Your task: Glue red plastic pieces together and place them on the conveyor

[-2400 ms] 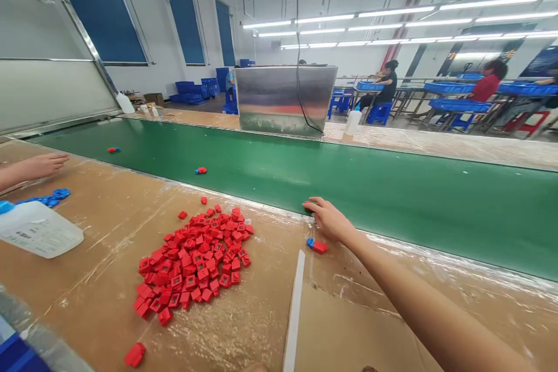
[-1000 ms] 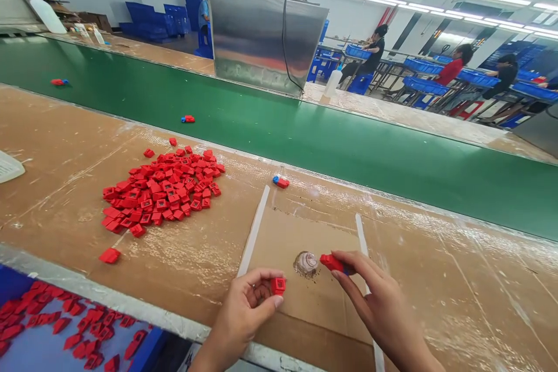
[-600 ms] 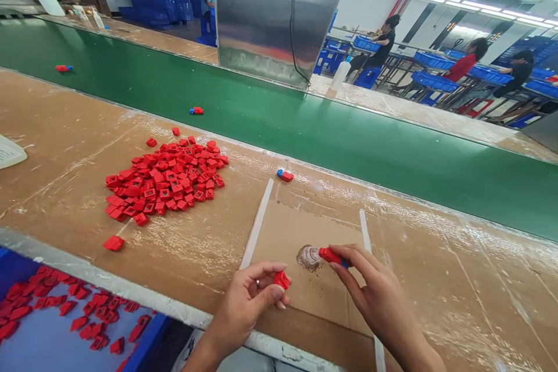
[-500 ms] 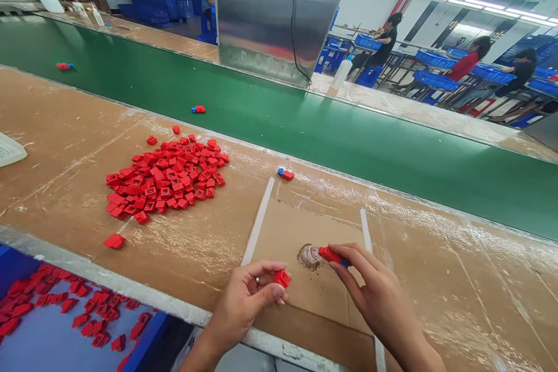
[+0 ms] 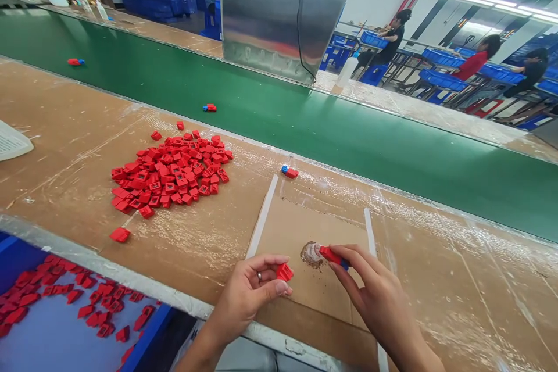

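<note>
The left hand (image 5: 248, 296) grips a red block (image 5: 284, 272) in its fingers; the right hand (image 5: 375, 285) pinches a red part (image 5: 332, 256) against a smeared round dab (image 5: 311, 254). A blue tray (image 5: 150, 325) holds red blocks (image 5: 100, 308).

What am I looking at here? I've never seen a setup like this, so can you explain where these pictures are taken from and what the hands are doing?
These pictures come from one camera worn on a person's head, looking down at their own bare hands. No machine is handling anything here. The left hand pinches a red plastic part. The right hand holds a red-and-blue plastic part, its red end at a round ridged dab on a cardboard sheet. I cannot tell what the dab is. On the brown-covered workbench lies a heap of red parts, and a blue tray holding more sits at the near edge. Beyond runs a green conveyor belt.
</note>
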`<state>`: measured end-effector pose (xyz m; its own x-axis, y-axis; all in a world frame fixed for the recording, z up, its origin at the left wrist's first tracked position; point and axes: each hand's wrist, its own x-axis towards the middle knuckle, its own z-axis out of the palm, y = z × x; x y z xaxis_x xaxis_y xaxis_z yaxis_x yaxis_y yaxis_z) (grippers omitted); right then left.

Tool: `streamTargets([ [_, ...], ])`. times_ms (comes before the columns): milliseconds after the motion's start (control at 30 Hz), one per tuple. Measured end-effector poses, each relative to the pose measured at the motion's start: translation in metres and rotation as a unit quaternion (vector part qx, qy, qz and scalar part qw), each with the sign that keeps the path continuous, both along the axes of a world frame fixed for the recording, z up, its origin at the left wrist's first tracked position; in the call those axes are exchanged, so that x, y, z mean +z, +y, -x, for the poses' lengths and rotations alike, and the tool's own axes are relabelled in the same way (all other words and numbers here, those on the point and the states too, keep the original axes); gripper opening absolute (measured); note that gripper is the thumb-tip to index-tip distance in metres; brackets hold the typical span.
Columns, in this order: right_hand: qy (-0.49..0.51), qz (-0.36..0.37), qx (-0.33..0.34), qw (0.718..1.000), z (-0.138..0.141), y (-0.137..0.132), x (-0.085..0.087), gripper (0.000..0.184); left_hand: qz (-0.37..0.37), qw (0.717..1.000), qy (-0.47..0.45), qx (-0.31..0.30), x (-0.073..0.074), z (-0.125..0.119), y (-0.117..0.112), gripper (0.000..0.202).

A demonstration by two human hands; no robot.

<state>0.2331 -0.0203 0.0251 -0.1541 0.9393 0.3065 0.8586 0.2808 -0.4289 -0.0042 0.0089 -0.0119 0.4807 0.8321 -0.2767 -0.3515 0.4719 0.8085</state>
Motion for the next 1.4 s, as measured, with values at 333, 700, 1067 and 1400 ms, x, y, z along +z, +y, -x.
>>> streamTargets([
  [333, 0.006, -0.011, -0.008, 1.0, 0.002, -0.001, 0.003, 0.017, -0.002, 1.0, 0.0, -0.005, -0.002, 0.001, 0.002, 0.035],
  [700, 0.128, -0.019, -0.091, 0.987, 0.015, -0.01, 0.01, 0.024, -0.022, 1.0, -0.008, -0.011, -0.004, 0.001, 0.0, 0.034],
  [1067, 0.468, 0.139, -0.077, 0.869, 0.071, -0.033, -0.023, 0.025, -0.03, 0.999, 0.007, -0.021, 0.003, 0.001, 0.0, 0.031],
  [1400, 0.446, 0.12, -0.073, 0.884, 0.071, -0.032, -0.023, 0.025, -0.027, 0.999, -0.014, -0.022, 0.003, 0.0, -0.002, 0.029],
])
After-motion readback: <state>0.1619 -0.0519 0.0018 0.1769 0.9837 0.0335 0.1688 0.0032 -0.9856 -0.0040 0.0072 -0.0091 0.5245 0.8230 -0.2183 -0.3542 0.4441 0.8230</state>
